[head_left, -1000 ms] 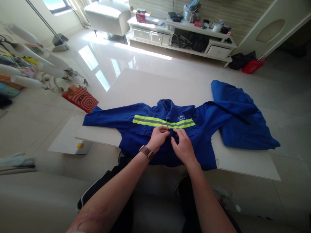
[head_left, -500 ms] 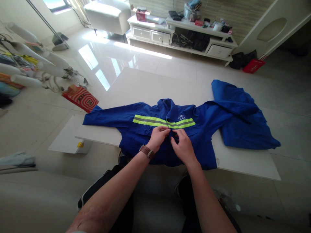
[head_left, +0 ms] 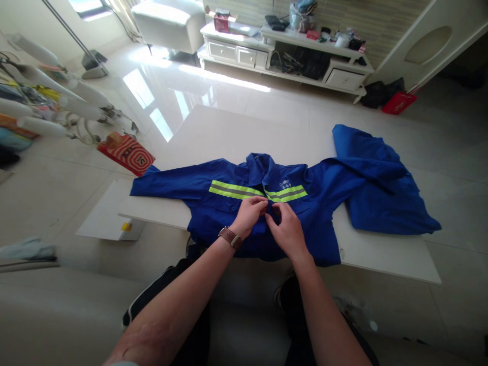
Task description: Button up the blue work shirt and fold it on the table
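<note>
A blue work jacket with a yellow-green reflective stripe across the chest lies front up on the white table, its collar pointing away from me. My left hand, with a brown watch strap at the wrist, pinches the jacket's front edge just below the stripe. Close beside it, my right hand has thumb and fingers curled on the other front edge. The cloth between the fingertips is mostly hidden. One sleeve stretches out to the left; the other reaches right onto a folded blue garment.
A red paper bag stands by the table's left end, near a lamp with white shades. Across the floor is a white TV cabinet bearing small items. A red bag rests by the wall at the right.
The jacket front has parted slightly at the stripe, and the collar has shifted a little. Both hands stay in nearly the same place, with small finger movements.
</note>
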Tool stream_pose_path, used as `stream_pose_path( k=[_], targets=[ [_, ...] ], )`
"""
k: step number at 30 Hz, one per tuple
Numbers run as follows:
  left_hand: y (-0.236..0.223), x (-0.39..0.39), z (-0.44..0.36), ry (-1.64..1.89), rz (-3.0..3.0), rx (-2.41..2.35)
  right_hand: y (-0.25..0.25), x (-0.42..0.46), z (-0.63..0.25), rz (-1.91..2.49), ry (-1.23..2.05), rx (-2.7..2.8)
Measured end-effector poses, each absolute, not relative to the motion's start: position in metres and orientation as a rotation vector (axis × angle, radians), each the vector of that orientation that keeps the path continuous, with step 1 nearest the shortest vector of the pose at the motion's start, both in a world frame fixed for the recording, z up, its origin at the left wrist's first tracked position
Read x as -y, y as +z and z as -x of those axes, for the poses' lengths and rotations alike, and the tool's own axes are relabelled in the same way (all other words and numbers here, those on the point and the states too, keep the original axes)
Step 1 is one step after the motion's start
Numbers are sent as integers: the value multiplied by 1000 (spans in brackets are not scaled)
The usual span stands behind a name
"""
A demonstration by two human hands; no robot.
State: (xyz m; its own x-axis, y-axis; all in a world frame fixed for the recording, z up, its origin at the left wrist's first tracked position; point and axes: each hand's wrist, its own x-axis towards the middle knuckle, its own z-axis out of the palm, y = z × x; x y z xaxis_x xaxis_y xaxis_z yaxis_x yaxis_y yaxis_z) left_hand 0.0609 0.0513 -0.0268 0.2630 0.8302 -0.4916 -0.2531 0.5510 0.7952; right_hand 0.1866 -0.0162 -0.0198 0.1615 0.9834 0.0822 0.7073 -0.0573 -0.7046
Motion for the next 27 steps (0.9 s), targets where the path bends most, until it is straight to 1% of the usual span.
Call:
stream_pose_path(
  k=[6, 11, 15, 22, 27],
  targets=[
    [-18, -54, -56, 626, -941, -925, -18, 14, -191, 1854, 606, 1307],
    [-36, -67, -50, 628, -1206, -1142, -11, 11, -195, 1895, 584, 1211],
    [-55, -73, -55, 586, -1568, -1322, -11, 11, -197, 1908, 575, 1214],
    [-81, -64, -83, 414, -1866, -1368, -12, 11, -205, 1851, 584, 1324],
    [-85, -67, -86, 339, -1947, -1405, -9, 14, -211, 1861, 599, 1319]
  ],
)
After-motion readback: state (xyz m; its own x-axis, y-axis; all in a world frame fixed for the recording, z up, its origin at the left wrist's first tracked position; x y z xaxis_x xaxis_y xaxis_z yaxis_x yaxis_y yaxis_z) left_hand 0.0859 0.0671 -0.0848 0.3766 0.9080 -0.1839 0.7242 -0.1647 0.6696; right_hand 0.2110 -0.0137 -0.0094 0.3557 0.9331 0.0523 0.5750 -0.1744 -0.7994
